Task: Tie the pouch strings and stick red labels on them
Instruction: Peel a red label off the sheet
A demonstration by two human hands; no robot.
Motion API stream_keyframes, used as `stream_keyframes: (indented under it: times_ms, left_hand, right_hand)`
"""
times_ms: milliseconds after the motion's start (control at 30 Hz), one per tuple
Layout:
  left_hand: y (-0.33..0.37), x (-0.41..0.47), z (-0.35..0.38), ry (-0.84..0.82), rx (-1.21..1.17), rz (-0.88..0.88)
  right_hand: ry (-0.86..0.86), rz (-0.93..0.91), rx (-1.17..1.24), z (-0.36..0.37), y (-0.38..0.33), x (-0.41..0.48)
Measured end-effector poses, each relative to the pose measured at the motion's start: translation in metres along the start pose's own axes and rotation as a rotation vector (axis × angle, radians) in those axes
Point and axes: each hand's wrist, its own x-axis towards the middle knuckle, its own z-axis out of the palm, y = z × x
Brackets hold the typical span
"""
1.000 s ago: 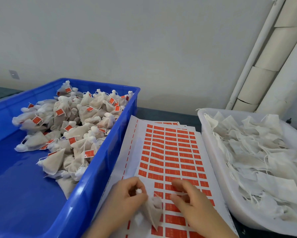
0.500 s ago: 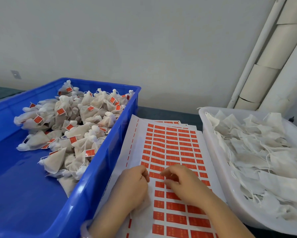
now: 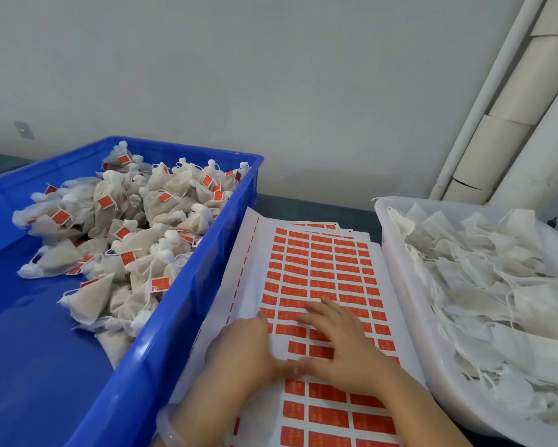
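The right grip (image 3: 342, 346) lies on the sheet of red labels (image 3: 319, 266), fingers spread and fairly straight, thumb touching the left grip (image 3: 242, 353). The left grip sits knuckles-up on that sheet with its fingers curled under; I cannot tell whether they hold anything. Left of the left grip, a blue crate (image 3: 187, 304) holds tied, labelled pouches (image 3: 135, 227). Right of the right grip, a white tub (image 3: 409, 317) holds flat untied pouches (image 3: 484, 285).

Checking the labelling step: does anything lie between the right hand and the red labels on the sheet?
Nothing visible does. The right hand rests flat, directly on the red labels; the left hand lies to its left, not between them.
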Motion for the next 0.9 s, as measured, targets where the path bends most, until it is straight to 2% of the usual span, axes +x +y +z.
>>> stream_keyframes:
  times_ms: [167, 333, 900]
  left_hand:
    - [0.001, 0.0, 0.002, 0.016, 0.114, -0.034]
    - [-0.008, -0.002, 0.004, 0.047, 0.043, -0.009]
    - [-0.011, 0.0, 0.009, 0.086, 0.037, 0.006]
  right_hand:
    - [-0.029, 0.001, 0.019, -0.002, 0.0, -0.003]
    - [0.063, -0.038, 0.049, -0.002, -0.005, -0.001]
    - [0.043, -0.116, -0.041, 0.004, -0.009, 0.015]
